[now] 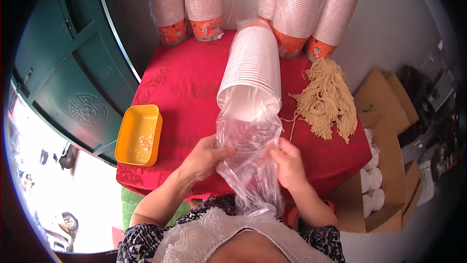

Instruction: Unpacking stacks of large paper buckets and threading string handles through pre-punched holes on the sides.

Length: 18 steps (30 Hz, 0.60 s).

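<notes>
Clear plastic film forms the sleeve [250,129] on the work table, and both hands meet at its loose near end. Seen from beside the table, the stack of white paper tubs [252,61] lies on its side inside the film, directly beyond the fingertips. Its long axis runs away from the person, with a slight lean to the right at the open end. The open rims face the person; the orange base is at the far end. Neither hand is clearly nearer: the left hand [206,156] sits below the left edge of the opening, the right hand [288,164] below the right edge.

Finger state: each hand has thumb and fingers closed in a pinch on the film, one to each side. Neither touches a tub.

Appearance: the film is thin, glossy and heavily creased. It fits closely along the nested tubs, bunches between the hands, and trails over the edge of the red cloth [180,92] toward the lap. A tan string bundle [326,100] lies to the right of the stack.
</notes>
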Motion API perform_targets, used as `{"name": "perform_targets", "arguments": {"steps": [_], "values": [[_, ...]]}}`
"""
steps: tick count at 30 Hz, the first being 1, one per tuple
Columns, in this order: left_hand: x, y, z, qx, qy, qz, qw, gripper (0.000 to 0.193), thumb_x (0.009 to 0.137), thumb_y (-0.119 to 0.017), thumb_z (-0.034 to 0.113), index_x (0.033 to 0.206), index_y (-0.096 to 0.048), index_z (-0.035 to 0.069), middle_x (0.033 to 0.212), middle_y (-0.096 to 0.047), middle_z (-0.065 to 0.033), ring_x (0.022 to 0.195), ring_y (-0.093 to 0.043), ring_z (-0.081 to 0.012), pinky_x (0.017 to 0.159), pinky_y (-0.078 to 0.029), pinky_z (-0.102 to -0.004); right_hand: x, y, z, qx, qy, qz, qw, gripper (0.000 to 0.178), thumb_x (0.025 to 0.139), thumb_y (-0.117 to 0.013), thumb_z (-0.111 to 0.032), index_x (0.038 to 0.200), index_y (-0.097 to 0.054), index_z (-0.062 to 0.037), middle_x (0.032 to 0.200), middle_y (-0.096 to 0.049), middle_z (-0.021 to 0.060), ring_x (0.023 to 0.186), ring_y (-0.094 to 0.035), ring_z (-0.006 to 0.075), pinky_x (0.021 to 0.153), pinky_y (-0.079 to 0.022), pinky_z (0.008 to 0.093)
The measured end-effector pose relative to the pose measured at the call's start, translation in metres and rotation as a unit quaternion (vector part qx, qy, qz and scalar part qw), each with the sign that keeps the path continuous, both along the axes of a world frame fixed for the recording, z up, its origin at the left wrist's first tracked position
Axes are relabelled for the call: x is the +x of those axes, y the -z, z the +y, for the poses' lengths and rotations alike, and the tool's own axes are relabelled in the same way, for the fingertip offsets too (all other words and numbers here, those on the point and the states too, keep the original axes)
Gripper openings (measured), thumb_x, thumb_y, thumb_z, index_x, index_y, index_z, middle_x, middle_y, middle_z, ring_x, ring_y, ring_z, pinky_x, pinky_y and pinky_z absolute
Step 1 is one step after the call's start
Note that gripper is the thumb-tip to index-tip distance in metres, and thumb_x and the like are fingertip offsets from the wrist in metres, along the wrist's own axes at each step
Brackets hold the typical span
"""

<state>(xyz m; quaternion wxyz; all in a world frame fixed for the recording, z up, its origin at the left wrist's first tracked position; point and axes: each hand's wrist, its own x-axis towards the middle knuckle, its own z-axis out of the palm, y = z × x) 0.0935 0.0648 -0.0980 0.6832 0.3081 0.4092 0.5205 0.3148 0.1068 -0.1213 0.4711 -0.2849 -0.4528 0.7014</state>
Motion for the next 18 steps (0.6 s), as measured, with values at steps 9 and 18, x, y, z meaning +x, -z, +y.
{"name": "perform_targets", "arguments": {"steps": [9, 18], "values": [[-0.016, -0.008, -0.022, 0.038, -0.024, 0.074, 0.996, 0.010, 0.097, -0.057, 0.005, 0.101, -0.054, -0.003, 0.086, -0.067, -0.0118, 0.070, -0.068, -0.0204, 0.060, -0.060, -0.0313, 0.061, -0.009, 0.004, 0.044, 0.138, -0.131, 0.981, 0.011, 0.096, -0.058, -0.010, 0.100, -0.065, -0.0021, 0.066, -0.053, -0.0037, 0.052, -0.043, 0.0027, 0.048, -0.030, 0.0185], [0.020, -0.003, -0.039, 0.072, 0.149, 0.182, 0.969, 0.022, 0.097, -0.042, -0.003, 0.114, -0.056, -0.004, 0.093, -0.065, -0.0083, 0.081, -0.067, -0.0175, 0.072, -0.058, -0.0262, 0.043, -0.037, 0.045, 0.318, 0.222, -0.397, 0.832, 0.061, 0.078, -0.076, -0.011, 0.132, -0.049, -0.0008, 0.120, -0.059, 0.0183, 0.106, -0.058, 0.0256, 0.089, -0.050, 0.0368]]}}
